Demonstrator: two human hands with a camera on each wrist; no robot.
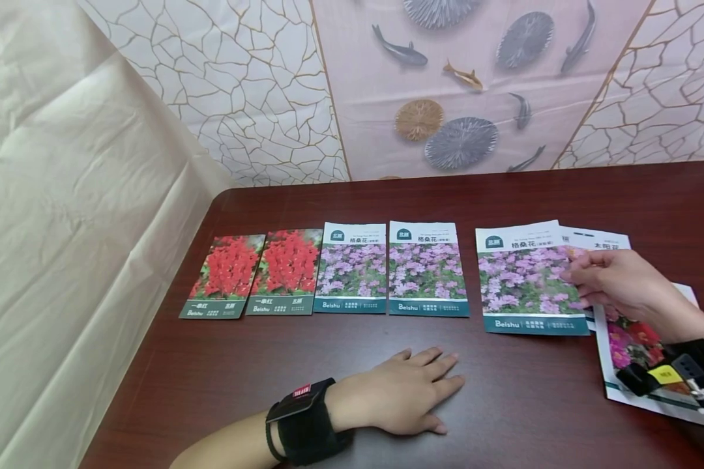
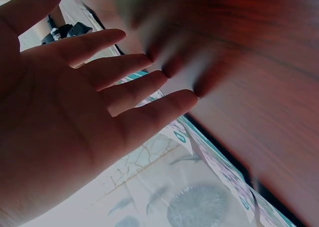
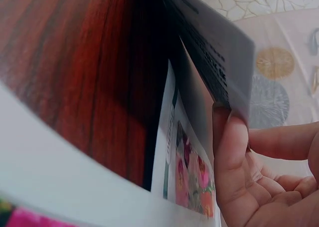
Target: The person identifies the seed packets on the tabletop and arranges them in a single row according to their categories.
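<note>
Evidently a single seed packet is being picked up: the right hand (image 1: 628,280) pinches the right edge of a purple-flowered packet (image 1: 525,280) between thumb and fingers, and the right wrist view shows that edge tilted up. This packet lies right of the row, overlapping a 太阳花 packet (image 1: 604,240); a pink-and-red-flowered packet (image 1: 628,339) lies partly under the right wrist. The next move probably calls for keeping that pinch and sliding the packet leftward, close beside the row, without dragging the one beneath. The left hand (image 1: 401,394) holds nothing, its fingers spread over the dark red table (image 1: 258,365); whether the palm presses the wood I cannot tell. Two red-flowered packets (image 1: 229,273) at the row's left end read 一串红 and "Beishu"; two purple ones (image 1: 427,270) beside them read 格桑花, with "Beishu" in the green band, as does the pinched packet's own band. The finer lines are too small to read, and the dark print on its back is blurred.
</note>
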